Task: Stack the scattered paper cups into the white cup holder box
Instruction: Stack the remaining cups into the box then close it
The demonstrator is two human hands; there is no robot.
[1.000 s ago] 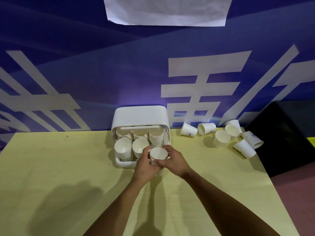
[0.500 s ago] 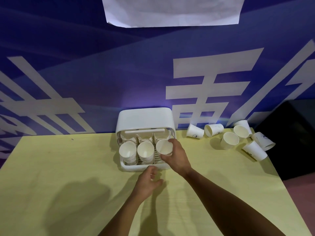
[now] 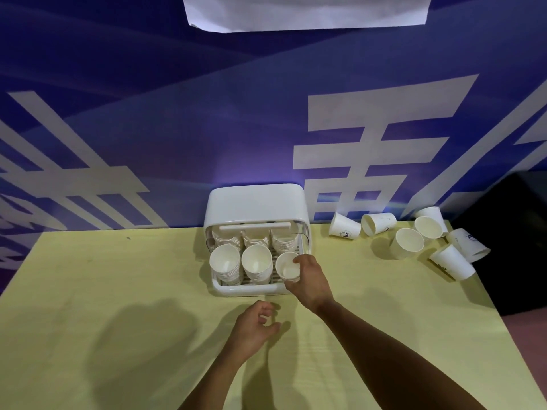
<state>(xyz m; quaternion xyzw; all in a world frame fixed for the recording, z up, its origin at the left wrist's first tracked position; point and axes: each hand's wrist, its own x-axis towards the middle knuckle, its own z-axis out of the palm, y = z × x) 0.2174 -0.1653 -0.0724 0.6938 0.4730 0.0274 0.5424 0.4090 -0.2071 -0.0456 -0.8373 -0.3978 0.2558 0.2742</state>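
1. Since half a second ago the left hand (image 3: 251, 329) has drawn back from the white cup holder box (image 3: 257, 202) and hovers over the yellow table (image 3: 88, 291), fingers loosely curled, empty
2. The right hand (image 3: 309, 281) grips a paper cup (image 3: 286, 267) by its rim, at the box's front right slot
3. Cup stacks (image 3: 225, 261) fill the front left and middle slots; more stand behind
4. Six loose cups (image 3: 406, 243) are scattered near the table's far right corner, well apart from the box

Yellow table (image 3: 118, 321) under the grip, blue banner (image 3: 177, 113) with white strokes beyond it, white sheet (image 3: 305, 10) high above, black block (image 3: 509, 247) off to its right.
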